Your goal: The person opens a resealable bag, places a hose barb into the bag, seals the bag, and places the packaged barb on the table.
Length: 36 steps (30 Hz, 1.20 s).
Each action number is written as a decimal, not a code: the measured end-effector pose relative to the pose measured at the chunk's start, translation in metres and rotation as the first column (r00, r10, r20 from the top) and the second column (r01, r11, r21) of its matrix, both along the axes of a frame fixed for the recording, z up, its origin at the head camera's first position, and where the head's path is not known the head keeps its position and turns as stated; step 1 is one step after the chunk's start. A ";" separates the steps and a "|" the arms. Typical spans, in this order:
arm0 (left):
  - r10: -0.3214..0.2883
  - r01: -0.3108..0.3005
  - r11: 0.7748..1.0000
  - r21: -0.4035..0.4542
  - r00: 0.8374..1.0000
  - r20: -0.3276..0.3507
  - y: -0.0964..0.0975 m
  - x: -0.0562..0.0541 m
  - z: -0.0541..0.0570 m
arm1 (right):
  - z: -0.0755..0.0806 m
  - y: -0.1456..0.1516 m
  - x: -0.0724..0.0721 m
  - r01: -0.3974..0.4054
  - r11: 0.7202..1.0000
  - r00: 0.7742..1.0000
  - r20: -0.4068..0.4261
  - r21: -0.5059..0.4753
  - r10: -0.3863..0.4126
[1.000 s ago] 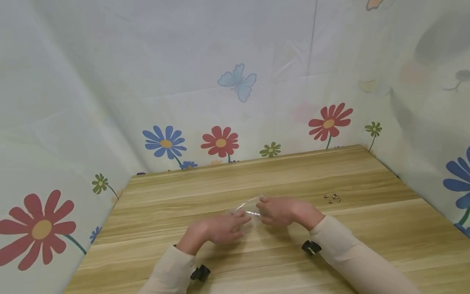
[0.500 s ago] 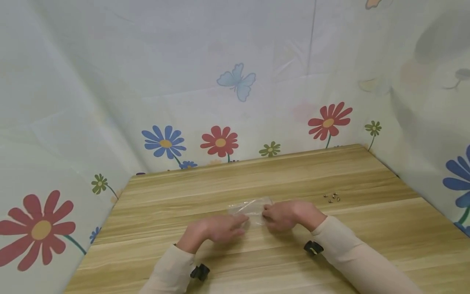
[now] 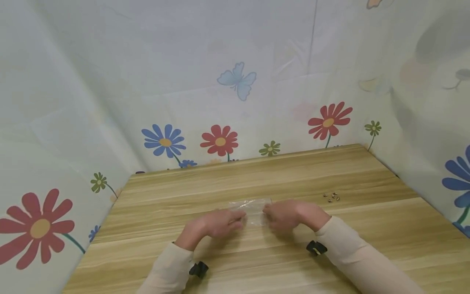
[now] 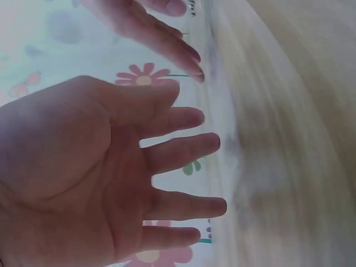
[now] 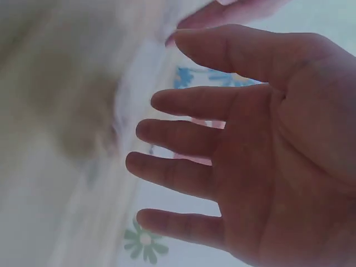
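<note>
1. Where the left hand (image 3: 222, 222) and right hand (image 3: 284, 215) come close, a clear plastic bag (image 3: 255, 207) lies on the table (image 3: 176, 196) between their fingertips.
2. Both hands look released, fingers straight and spread.
3. Small metal pieces (image 3: 333, 197) sit loosely grouped beyond the right hand.

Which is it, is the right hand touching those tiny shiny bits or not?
Apart. The head view shows it: bare wooden tabletop lies between the right hand and the tiny shiny bits.
</note>
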<state>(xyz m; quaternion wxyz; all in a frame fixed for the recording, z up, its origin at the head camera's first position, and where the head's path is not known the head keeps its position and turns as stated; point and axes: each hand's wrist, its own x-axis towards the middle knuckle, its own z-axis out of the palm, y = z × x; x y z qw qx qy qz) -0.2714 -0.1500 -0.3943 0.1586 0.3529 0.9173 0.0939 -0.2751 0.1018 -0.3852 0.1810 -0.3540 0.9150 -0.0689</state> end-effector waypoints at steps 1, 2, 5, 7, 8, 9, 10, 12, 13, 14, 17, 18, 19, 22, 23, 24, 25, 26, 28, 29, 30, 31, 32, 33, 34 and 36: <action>0.020 -0.019 1.000 0.002 1.000 -0.019 0.000 0.001 0.001 | 0.001 0.003 -0.003 -0.002 1.000 1.000 0.001 -0.026 0.002; 0.032 -0.031 0.999 0.011 0.999 -0.042 0.001 0.001 0.001 | 0.002 0.006 -0.005 -0.001 0.999 1.000 0.001 -0.045 0.001; 0.068 -0.064 0.997 0.042 0.994 -0.091 0.005 0.001 0.002 | 0.006 0.016 -0.014 0.015 0.998 1.000 -0.010 -0.068 -0.016; 0.075 -0.068 0.995 0.069 0.991 -0.113 0.010 -0.001 0.001 | 0.007 0.022 -0.019 0.040 0.996 0.999 -0.010 -0.079 -0.041; 0.077 -0.068 0.994 0.081 0.990 -0.119 0.013 -0.002 0.001 | 0.008 0.025 -0.021 0.051 0.995 0.999 -0.009 -0.084 -0.052; 0.084 -0.073 0.993 0.088 0.989 -0.120 0.016 -0.004 0.000 | 0.008 0.027 -0.023 0.062 0.994 0.998 -0.008 -0.090 -0.063; 0.089 -0.078 0.992 0.097 0.989 -0.120 0.019 -0.005 0.000 | 0.009 0.030 -0.026 0.066 0.993 0.998 -0.016 -0.094 -0.068; 0.105 -0.092 0.989 0.113 0.988 -0.116 0.027 -0.008 0.001 | 0.010 0.036 -0.030 0.070 0.992 0.997 -0.030 -0.103 -0.074; 0.116 -0.102 0.987 0.122 0.987 -0.112 0.030 -0.009 0.001 | 0.011 0.040 -0.032 0.078 0.992 0.996 -0.037 -0.100 -0.082; 0.130 -0.116 0.984 0.137 0.986 -0.101 0.034 -0.010 0.002 | 0.013 0.044 -0.034 0.092 0.991 0.994 -0.045 -0.099 -0.097; 0.164 -0.146 0.973 0.177 0.983 -0.088 0.043 -0.015 0.002 | 0.017 0.057 -0.040 0.133 0.987 0.987 -0.081 -0.091 -0.140; 0.174 -0.156 0.969 0.189 0.981 -0.082 0.046 -0.016 0.001 | 0.019 0.061 -0.042 0.147 0.985 0.984 -0.090 -0.088 -0.155; 0.187 -0.169 0.965 0.199 0.980 -0.074 0.048 -0.017 0.000 | 0.020 0.064 -0.045 0.160 0.983 0.981 -0.099 -0.087 -0.168; 0.238 -0.225 0.952 0.208 0.970 -0.040 0.051 -0.021 -0.004 | 0.020 0.070 -0.049 0.172 0.981 0.978 -0.102 -0.088 -0.181; 0.257 -0.247 0.945 0.213 0.966 -0.020 0.051 -0.021 -0.005 | 0.019 0.070 -0.050 0.172 0.981 0.979 -0.096 -0.090 -0.180; 0.273 -0.266 0.939 0.220 0.962 -0.001 0.051 -0.022 -0.006 | 0.018 0.069 -0.050 0.166 0.982 0.981 -0.090 -0.091 -0.174; 0.284 -0.280 0.933 0.225 0.959 0.012 0.050 -0.022 -0.008 | 0.016 0.066 -0.050 0.168 0.981 0.981 -0.082 -0.095 -0.176; 0.287 -0.284 0.931 0.229 0.958 0.022 0.050 -0.023 -0.009 | 0.014 0.062 -0.050 0.175 0.979 0.981 -0.064 -0.104 -0.182; 0.286 -0.289 0.927 0.240 0.957 0.049 0.049 -0.023 -0.011 | 0.009 0.054 -0.048 0.183 0.973 0.982 -0.027 -0.139 -0.189; 0.281 -0.287 0.926 0.244 0.958 0.060 0.048 -0.024 -0.012 | 0.007 0.049 -0.047 0.192 0.969 0.981 -0.005 -0.157 -0.196; 0.275 -0.283 0.928 0.244 0.959 0.065 0.048 -0.024 -0.013 | 0.005 0.044 -0.045 0.208 0.961 0.978 0.030 -0.183 -0.206; 0.269 -0.279 0.929 0.245 0.960 0.072 0.048 -0.025 -0.013 | 0.002 0.040 -0.044 0.235 0.948 0.972 0.076 -0.216 -0.224; 0.265 -0.278 0.929 0.245 0.960 0.084 0.048 -0.025 -0.013 | 0.000 0.037 -0.044 0.260 0.934 0.964 0.124 -0.247 -0.235; 0.264 -0.279 0.928 0.248 0.960 0.094 0.049 -0.025 -0.013 | -0.003 0.034 -0.043 0.282 0.919 0.956 0.162 -0.276 -0.245; 0.260 -0.277 0.927 0.253 0.961 0.097 0.049 -0.025 -0.014 | -0.006 0.032 -0.043 0.313 0.901 0.944 0.202 -0.301 -0.261; 0.252 -0.271 0.926 0.264 0.962 0.105 0.049 -0.025 -0.014 | -0.011 0.028 -0.042 0.365 0.866 0.921 0.272 -0.343 -0.280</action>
